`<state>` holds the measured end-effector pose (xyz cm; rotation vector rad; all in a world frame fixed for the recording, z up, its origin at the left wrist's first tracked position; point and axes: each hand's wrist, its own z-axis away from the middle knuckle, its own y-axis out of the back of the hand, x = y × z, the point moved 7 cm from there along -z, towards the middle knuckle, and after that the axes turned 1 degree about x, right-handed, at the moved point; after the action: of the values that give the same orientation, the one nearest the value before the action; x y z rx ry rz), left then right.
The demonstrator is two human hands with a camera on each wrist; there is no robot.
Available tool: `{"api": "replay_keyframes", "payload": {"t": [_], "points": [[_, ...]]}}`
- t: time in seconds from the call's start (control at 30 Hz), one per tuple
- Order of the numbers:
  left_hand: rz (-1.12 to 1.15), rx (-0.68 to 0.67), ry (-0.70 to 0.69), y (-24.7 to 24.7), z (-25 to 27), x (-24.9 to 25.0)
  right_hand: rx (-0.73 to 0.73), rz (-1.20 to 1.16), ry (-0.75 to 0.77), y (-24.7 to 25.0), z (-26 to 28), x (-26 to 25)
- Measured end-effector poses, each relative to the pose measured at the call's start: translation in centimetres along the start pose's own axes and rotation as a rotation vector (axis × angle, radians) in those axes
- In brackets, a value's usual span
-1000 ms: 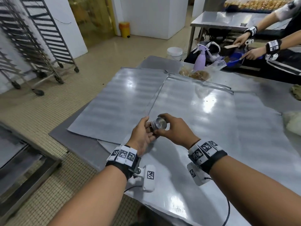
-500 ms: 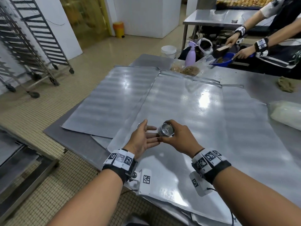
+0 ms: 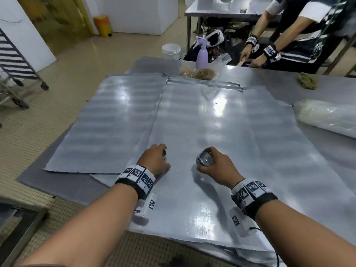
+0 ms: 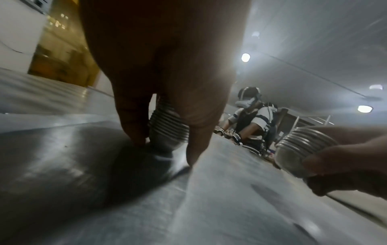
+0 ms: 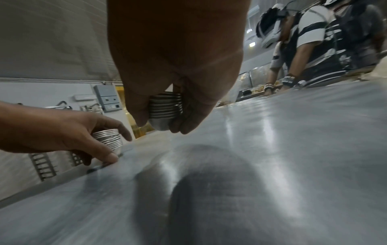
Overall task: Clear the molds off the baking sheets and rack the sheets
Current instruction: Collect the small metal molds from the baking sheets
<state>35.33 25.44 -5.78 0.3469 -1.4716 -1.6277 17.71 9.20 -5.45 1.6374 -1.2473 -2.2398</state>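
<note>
Your left hand (image 3: 154,158) clamped a nested stack of ribbed silver metal molds (image 4: 167,127) against the flat silver baking sheet (image 3: 202,116) on the table; your right hand (image 3: 217,166) gripped a second mold stack (image 3: 204,159) just above it. Best keep both stacks square and lift straight, so none slid apart.

The left hand (image 4: 165,69) reached down from the top of the view, its fingers (image 4: 196,145) curled around a nested stack of ribbed metal molds (image 4: 167,127) whose base sat on the shiny baking sheet (image 4: 209,207). At the right edge, the right hand (image 4: 345,165) gripped a 2nd mold stack (image 4: 301,149), tilted and held above the sheet. Behind, another person (image 4: 253,119) leaned over the far end.
</note>
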Motion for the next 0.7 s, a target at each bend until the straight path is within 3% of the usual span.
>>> {"api": "replay_keyframes", "payload": {"t": [0.13, 0.33, 0.7], "points": [[-0.025, -0.016, -0.101, -0.4, -1.1, 1.7, 0.038, -0.017, -0.066, 0.7, 1.0, 0.8], [-0.001, -0.115, -0.359, -2.7, -0.5, 10.2, 0.149, -0.02, -0.193, 3.5, 4.3, 3.6], [-0.007, -0.32, -0.751, -10.0, 5.9, 28.3, 0.451, -0.099, -0.47, 14.2, 18.3, 13.1]]}}
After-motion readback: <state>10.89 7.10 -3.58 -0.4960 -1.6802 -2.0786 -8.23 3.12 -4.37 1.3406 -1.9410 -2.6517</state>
